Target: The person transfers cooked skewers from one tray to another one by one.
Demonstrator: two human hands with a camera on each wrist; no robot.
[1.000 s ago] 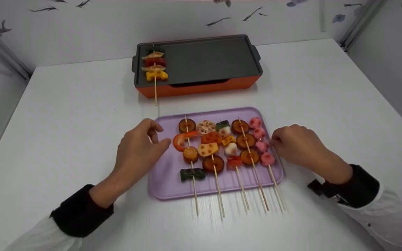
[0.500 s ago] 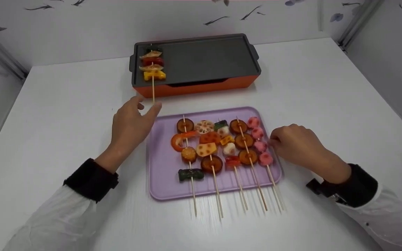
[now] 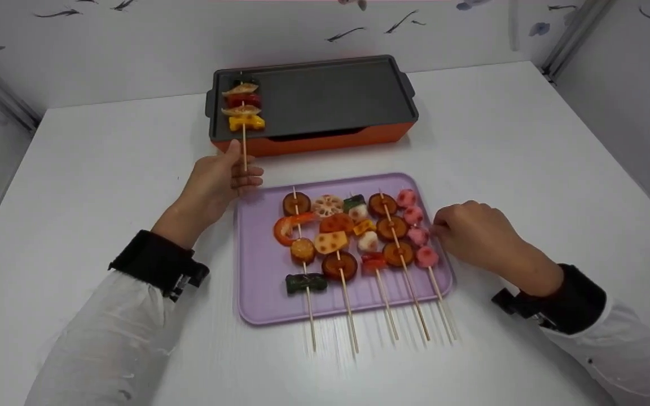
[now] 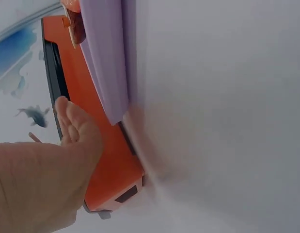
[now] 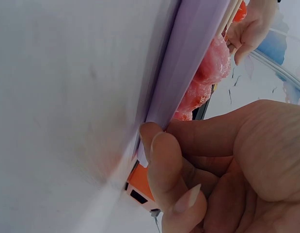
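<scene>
My left hand (image 3: 215, 180) is at the front left of the grill, thumb and fingers apart on either side of a bare stick end. That stick belongs to a skewer (image 3: 244, 107) of yellow, red and dark green pieces, lying on the grill (image 3: 325, 96). In the left wrist view the fingers (image 4: 74, 116) stand up in front of the grill's orange side. My right hand (image 3: 474, 234) pinches the right rim of the purple tray (image 3: 263, 299), its fingertips (image 5: 164, 150) at the edge. Several skewers lie on the tray, including one with pink balls (image 3: 417, 235).
The black-topped orange grill stands at the back of the white table (image 3: 105, 169), against a patterned wall (image 3: 280, 28). Stick ends (image 3: 353, 332) of the tray's skewers jut over its front edge.
My left hand has moved from the tray's left side up to the skewer's stick at the grill, its fingers turning behind the stick. The right hand stays at the tray's rim.
</scene>
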